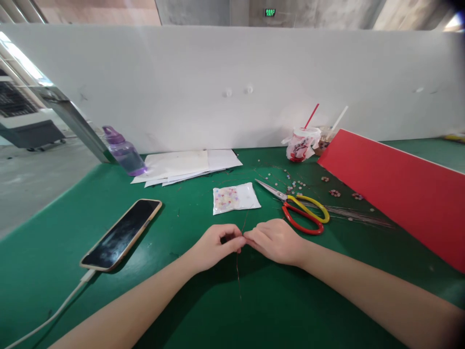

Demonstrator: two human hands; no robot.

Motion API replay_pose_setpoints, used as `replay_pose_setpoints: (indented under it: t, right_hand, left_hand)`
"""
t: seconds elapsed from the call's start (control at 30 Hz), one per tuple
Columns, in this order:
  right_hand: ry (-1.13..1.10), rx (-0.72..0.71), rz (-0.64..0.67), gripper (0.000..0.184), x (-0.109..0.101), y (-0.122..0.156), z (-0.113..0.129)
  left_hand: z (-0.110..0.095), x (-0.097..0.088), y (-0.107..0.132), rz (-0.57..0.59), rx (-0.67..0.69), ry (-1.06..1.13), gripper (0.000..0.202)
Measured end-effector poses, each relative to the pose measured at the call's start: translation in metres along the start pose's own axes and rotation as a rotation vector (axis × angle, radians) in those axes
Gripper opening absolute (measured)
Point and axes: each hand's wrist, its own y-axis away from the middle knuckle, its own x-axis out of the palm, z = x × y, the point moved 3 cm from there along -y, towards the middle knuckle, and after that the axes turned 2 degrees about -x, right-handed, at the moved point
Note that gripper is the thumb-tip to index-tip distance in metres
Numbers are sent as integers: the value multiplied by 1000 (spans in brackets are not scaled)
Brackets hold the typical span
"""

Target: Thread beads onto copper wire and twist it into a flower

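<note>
My left hand [220,246] and my right hand [276,239] meet fingertip to fingertip above the green table. Between their pinched fingers runs a thin, dark wire [238,274], one end hanging down toward me and the other sticking up behind the fingers. Whether anything small is threaded on it is hidden by the fingers. Just beyond the hands lies a clear and white packet [236,198] of pale coloured beads. Scissors [303,208] with one yellow and one red handle rest to the right, blades half turned toward the packet. Loose beads [296,186] are scattered behind them.
A charging phone [121,235] lies left, its white cable [54,315] trailing. Behind stand a purple bottle [125,152], paper sheets [178,165] and a bagged cup [301,145]. Right are a bundle of wires [358,214], small bead rings [334,193] and a red board [399,189].
</note>
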Motion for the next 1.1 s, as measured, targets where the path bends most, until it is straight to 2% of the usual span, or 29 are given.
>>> replay_pose_setpoints:
  t: [0.17, 0.3, 0.5, 0.73, 0.87, 1.1]
  right_hand:
    - [-12, -23, 27, 22, 0, -3, 8]
    - [16, 43, 57, 24, 0, -6, 9]
    - [12, 151, 128, 20, 1, -9, 11]
    - [-98, 173, 96, 23, 2, -9, 11]
    - [-169, 118, 60, 27, 0, -9, 12]
    - [-178, 1, 7, 33, -3, -9, 20]
  left_hand:
    - [-3, 3, 1, 65, 106, -237, 36]
    - [-3, 2, 0, 57, 110, -239, 42]
    - [-5, 3, 0, 31, 98, -255, 39]
    - [-2, 3, 2, 114, 42, -32, 37]
    - [-1, 4, 4, 174, 28, 91, 34]
    - [0, 7, 6, 244, -16, 149, 31]
